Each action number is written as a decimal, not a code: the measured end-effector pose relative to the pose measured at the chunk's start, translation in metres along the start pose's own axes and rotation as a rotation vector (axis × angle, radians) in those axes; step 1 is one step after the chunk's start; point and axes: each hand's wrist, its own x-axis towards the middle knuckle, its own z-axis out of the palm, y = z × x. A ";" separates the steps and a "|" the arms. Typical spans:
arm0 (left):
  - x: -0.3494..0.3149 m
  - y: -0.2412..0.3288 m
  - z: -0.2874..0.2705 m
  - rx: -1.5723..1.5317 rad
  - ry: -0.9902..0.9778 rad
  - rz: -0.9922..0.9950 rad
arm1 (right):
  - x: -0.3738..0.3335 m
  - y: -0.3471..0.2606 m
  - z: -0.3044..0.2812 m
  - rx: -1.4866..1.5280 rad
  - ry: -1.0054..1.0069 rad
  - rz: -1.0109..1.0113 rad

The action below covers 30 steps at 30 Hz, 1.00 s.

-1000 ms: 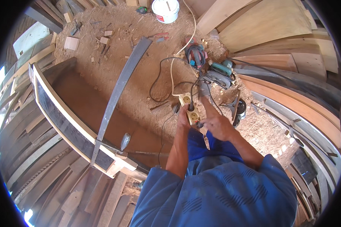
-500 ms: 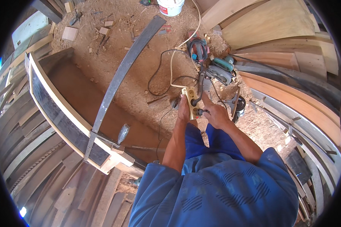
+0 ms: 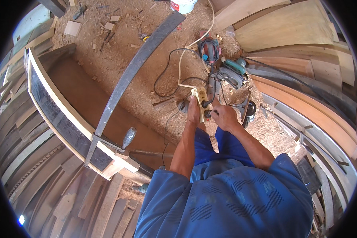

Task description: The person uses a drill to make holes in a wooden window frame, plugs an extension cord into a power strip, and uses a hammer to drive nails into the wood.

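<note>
A cream power strip (image 3: 200,93) with several sockets is held upright in front of my knees. My left hand (image 3: 193,111) is closed round its left side. A black plug (image 3: 206,103) sits in a middle socket, its cable running up and away. Lower on the strip, my right hand (image 3: 225,117) pinches a second dark plug (image 3: 208,114) at the bottom socket; whether it is fully seated I cannot tell. The strip's pale cord (image 3: 180,65) leaves its top end and loops across the floor.
Beyond the strip lie a corded power tool (image 3: 209,50), a green power tool (image 3: 234,67) and a circular saw (image 3: 231,77). A long metal clamp (image 3: 127,79) grips a wooden frame (image 3: 63,107) at left. Boards (image 3: 289,27) lean at right; a white bucket (image 3: 183,5) stands far off.
My right hand and the plug have shifted slightly against the strip's lower socket. My left hand keeps its hold. The whole view has moved a little.
</note>
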 end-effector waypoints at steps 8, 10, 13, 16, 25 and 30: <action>-0.014 0.044 0.030 -0.057 -0.061 -0.067 | 0.011 -0.008 -0.009 0.044 -0.091 0.082; -0.013 0.051 0.037 -0.130 -0.056 -0.088 | 0.013 -0.010 -0.011 0.055 -0.088 0.093; -0.003 0.034 0.023 -0.155 -0.045 -0.104 | 0.014 -0.011 -0.008 0.083 -0.061 0.080; 0.012 0.009 -0.003 -0.107 0.036 -0.093 | 0.014 0.000 0.003 0.100 0.010 -0.003; 0.011 0.014 0.000 -0.231 0.058 -0.138 | 0.012 0.002 0.003 0.032 0.035 -0.019; 0.014 0.021 0.007 -0.017 0.105 -0.100 | 0.019 0.000 0.008 0.130 -0.016 0.123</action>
